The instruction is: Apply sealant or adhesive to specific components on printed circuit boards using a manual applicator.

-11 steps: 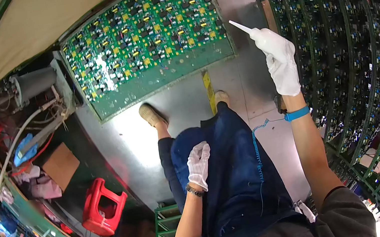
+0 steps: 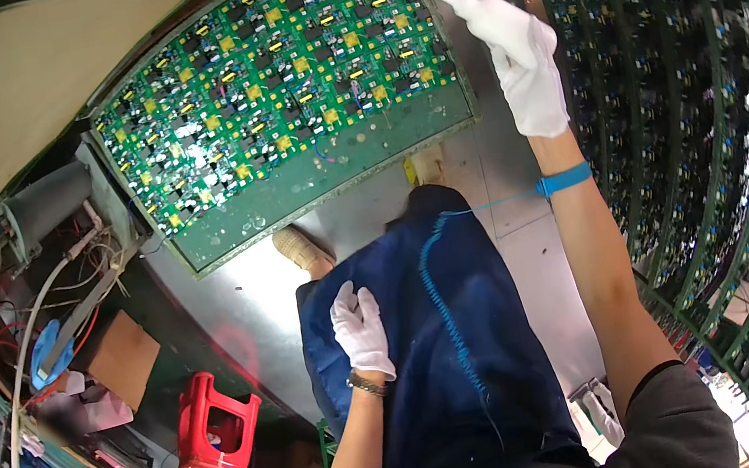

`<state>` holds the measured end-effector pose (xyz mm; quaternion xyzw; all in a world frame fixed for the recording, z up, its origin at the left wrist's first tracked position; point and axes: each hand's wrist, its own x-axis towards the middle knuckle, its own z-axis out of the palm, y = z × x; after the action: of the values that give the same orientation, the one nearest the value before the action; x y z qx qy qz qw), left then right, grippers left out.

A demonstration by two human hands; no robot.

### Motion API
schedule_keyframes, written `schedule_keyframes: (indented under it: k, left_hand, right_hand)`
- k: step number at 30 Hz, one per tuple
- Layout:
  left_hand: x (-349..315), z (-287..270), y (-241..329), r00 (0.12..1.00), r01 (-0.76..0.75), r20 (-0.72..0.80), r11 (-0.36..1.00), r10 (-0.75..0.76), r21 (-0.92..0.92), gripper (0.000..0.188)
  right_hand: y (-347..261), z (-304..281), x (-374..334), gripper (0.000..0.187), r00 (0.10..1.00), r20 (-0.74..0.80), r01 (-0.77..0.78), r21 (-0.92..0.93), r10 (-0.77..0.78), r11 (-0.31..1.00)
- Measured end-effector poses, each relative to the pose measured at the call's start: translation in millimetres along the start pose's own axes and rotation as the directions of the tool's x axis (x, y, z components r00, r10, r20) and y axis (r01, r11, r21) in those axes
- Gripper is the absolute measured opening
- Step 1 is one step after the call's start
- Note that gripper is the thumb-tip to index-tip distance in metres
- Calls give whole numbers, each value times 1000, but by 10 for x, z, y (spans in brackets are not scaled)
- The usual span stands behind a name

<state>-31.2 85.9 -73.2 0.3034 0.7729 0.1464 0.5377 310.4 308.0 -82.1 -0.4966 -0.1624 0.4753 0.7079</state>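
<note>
My right hand (image 2: 526, 67), in a white glove, is wrapped round a white squeeze bottle (image 2: 478, 13). Its long thin nozzle points up and left, and the tip is over the right edge of a panel of green circuit boards (image 2: 284, 59). Yellow and black parts cover the boards, which lie on a green bench top (image 2: 314, 172). My left hand (image 2: 361, 332), also gloved in white, hovers in front of the dark blue apron (image 2: 431, 324). Its fingers are loosely bent and somewhat apart, with nothing visible in them. A blue wrist strap (image 2: 565, 179) with a coiled cord circles my right wrist.
At right stands a green rack (image 2: 675, 121) with rows of circuit boards. A red plastic stool (image 2: 216, 427) is at lower left, near a cardboard piece (image 2: 121, 359). A grey cylinder (image 2: 50, 209) with hoses sits left of the bench. The coiled cord hangs across the apron.
My right hand has carried the squeeze bottle up and left, bringing the nozzle to the boards' edge. The left hand has shifted slightly up and left. The whole view has moved nearer the bench.
</note>
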Motion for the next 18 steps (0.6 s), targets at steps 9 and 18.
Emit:
schedule_keyframes:
  k: [9, 18]
  left_hand:
    - [-158, 1878, 937, 873, -487, 27, 865, 487, 122, 52]
    - [24, 2334, 1144, 886, -463, 198, 816, 420, 346, 52]
  right_hand:
    - [902, -127, 1755, 62, 997, 24, 71, -272, -67, 960]
    - [1423, -94, 2562, 72, 913, 149, 263, -926, -379, 271]
